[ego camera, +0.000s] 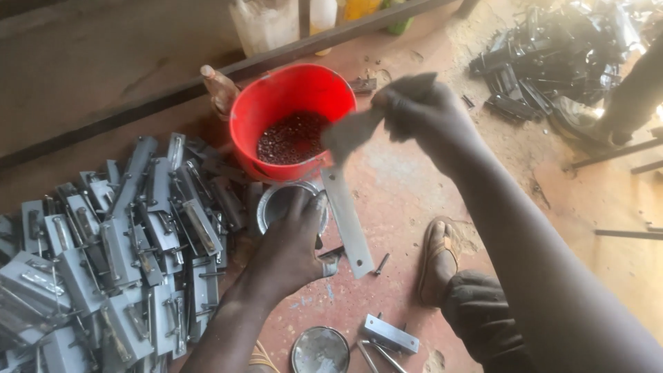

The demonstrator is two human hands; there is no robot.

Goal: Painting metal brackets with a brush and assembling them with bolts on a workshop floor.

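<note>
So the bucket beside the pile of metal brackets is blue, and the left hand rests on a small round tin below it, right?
Not quite: the bucket is red, as the head view shows. It does stand beside the pile of metal brackets, and the left hand rests on the small round tin below it.

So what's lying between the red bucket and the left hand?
In the head view, a small round metal tin sits between the red bucket and the left hand, whose fingers reach over the tin's rim.

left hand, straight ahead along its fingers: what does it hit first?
The left hand already rests on the round metal tin; straight on, it would likely meet the red bucket next. Depth is unclear.
</note>
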